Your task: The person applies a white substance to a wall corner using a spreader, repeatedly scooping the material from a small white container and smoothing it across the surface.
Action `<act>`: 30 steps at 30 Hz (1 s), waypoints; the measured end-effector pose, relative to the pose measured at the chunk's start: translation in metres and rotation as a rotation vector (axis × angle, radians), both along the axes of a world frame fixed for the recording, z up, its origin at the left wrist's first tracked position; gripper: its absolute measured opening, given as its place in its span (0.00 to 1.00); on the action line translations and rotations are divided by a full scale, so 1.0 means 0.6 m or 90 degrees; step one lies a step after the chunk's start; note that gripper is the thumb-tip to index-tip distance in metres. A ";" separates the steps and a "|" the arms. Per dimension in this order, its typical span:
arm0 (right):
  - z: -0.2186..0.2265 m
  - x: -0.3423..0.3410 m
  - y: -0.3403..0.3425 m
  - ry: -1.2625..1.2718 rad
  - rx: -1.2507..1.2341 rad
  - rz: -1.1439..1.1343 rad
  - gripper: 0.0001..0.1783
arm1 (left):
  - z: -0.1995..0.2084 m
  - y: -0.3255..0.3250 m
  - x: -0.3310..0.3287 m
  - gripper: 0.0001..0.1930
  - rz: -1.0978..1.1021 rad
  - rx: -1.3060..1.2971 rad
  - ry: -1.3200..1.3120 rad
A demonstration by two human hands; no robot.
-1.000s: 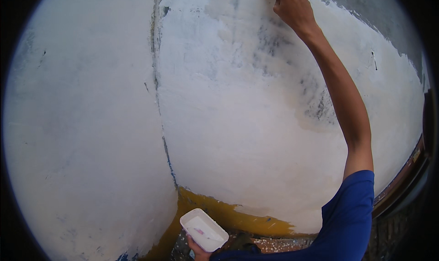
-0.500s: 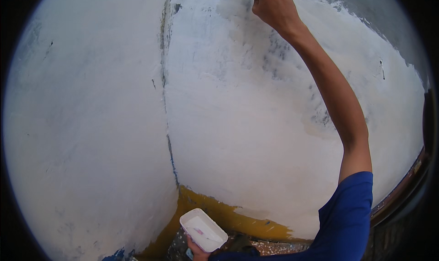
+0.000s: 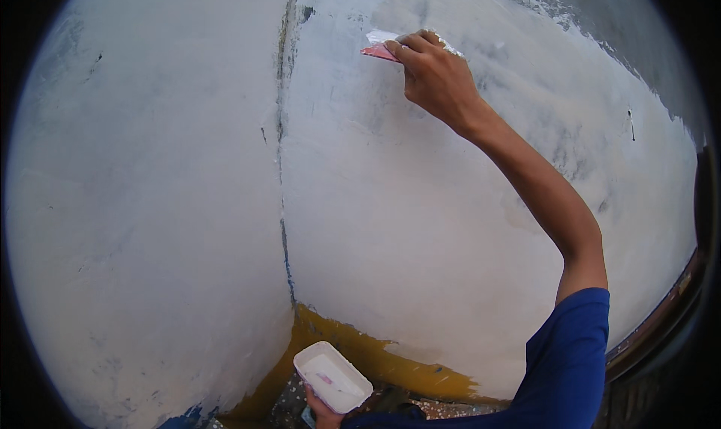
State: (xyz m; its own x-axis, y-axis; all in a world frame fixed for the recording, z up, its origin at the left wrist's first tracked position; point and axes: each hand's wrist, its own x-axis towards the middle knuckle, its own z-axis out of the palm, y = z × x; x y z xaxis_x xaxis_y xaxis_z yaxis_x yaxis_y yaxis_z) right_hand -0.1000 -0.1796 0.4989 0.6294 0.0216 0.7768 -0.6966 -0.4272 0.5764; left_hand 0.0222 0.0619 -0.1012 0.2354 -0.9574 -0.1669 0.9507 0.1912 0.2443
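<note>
My right hand (image 3: 437,77) is raised high against the white wall (image 3: 420,226) and grips a pink scraper (image 3: 380,50) whose blade carries white putty and lies flat on the wall. My blue-sleeved right arm stretches up from the lower right. Low in the view my left hand (image 3: 324,412), only partly visible, holds a white rectangular tray (image 3: 332,376) with white putty and a pink streak inside.
Two white walls meet in a dark, cracked corner seam (image 3: 282,166) left of my right hand. A yellow unpainted band (image 3: 360,354) runs along the wall's base. A brown frame edge (image 3: 661,316) shows at the right rim. Grey patches mark the upper right wall.
My right hand has come down and to the left along the wall, bringing the scraper into view. The tray in my left hand has stayed in place.
</note>
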 end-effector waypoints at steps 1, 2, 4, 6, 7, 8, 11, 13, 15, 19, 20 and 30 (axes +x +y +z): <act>0.027 -0.010 -0.012 -0.013 -0.095 -0.036 0.22 | 0.005 0.000 -0.002 0.35 -0.008 -0.001 0.000; 0.044 -0.017 -0.033 -0.028 -0.136 -0.068 0.22 | 0.013 0.001 -0.002 0.35 -0.010 0.007 0.007; 0.050 -0.032 -0.077 -0.039 -0.124 -0.160 0.22 | 0.016 0.000 -0.004 0.35 -0.018 0.011 0.013; 0.008 -0.039 -0.108 -0.005 -0.135 -0.159 0.23 | 0.010 -0.004 0.000 0.34 -0.002 0.012 -0.001; -0.013 -0.024 -0.097 0.036 -0.145 -0.149 0.23 | 0.013 -0.004 0.002 0.34 0.006 0.013 0.003; -0.036 -0.009 -0.086 0.054 -0.104 -0.170 0.24 | 0.016 -0.004 0.007 0.34 0.007 0.016 0.011; -0.022 0.006 -0.030 0.028 0.005 -0.098 0.19 | 0.037 0.006 0.009 0.33 0.009 0.026 0.004; 0.036 -0.005 0.008 -0.048 0.076 -0.043 0.14 | 0.036 0.010 0.009 0.33 0.010 0.031 -0.010; 0.113 -0.023 0.019 -0.108 -0.063 0.009 0.10 | 0.024 0.009 0.007 0.31 0.000 0.023 0.038; 0.215 -0.050 0.009 -0.100 -0.185 -0.077 0.08 | 0.036 0.017 0.006 0.31 -0.007 0.015 0.003; 0.215 -0.049 -0.008 -0.080 -0.190 -0.105 0.08 | 0.036 0.017 0.006 0.32 -0.011 0.027 -0.010; -0.086 -0.002 -0.030 0.200 0.005 -0.125 0.21 | 0.028 0.016 0.011 0.34 0.001 0.011 0.010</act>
State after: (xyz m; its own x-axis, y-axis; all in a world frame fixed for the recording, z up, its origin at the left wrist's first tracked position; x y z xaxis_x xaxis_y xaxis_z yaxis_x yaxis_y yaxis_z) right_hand -0.1013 -0.1978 0.4471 0.8288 -0.1294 0.5444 -0.5554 -0.3084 0.7723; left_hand 0.0290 0.0713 -0.0844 0.2343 -0.9539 -0.1874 0.9541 0.1887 0.2326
